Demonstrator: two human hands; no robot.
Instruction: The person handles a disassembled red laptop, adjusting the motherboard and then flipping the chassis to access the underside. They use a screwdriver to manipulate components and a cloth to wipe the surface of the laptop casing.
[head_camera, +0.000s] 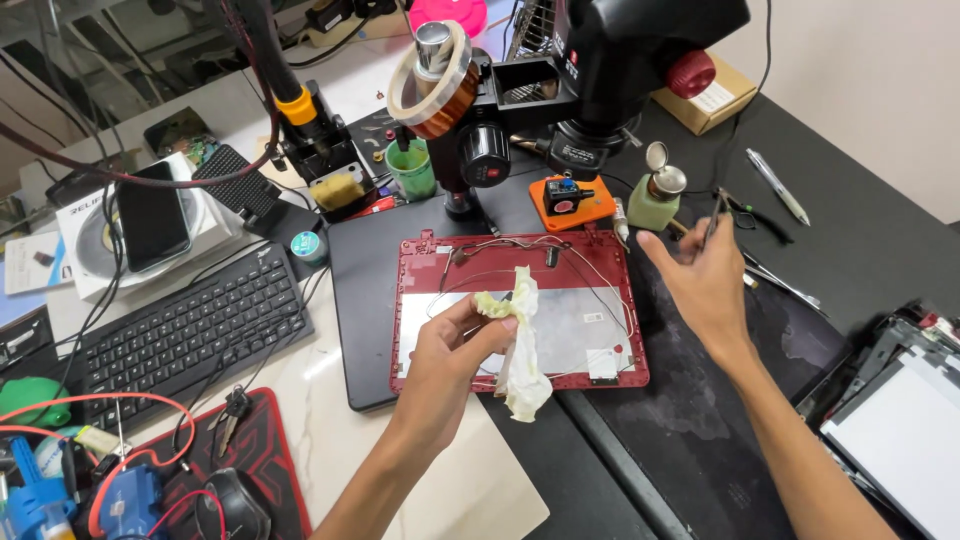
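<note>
I take the red laptop lid shell (520, 312) as my landmark; it lies flat on the black mat (690, 400), inner side up, with thin wires (590, 275) looping across its silvery inside.

My left hand (445, 355) hangs over the near left part of the shell, fingers pinched shut on a crumpled pale yellowish tissue (522, 350). The tissue bunches at my fingertips and trails down past the shell's near edge.

My right hand (705, 280) hovers just beyond the shell's right edge, above the mat. Its fingers are closed narrowly around a slim pair of tweezers (713, 218), which points up and away from the shell. The tips are too fine for me to tell whether they grip anything.

Behind the shell's far edge stands the black microscope (600, 70), with a roll of tape (432, 75) slipped over a knob on its left side. Just past the shell's far right corner sit an orange block (572, 200) and a small green pump bottle (658, 195). A green cup (411, 168) stands behind the far left corner.

Well left of the shell, a black keyboard (185, 330) lies on the pale tabletop, with a dark phone (152, 215) resting on a white box beyond it. Far right of the shell, a pen (778, 185) lies on the mat.
</note>
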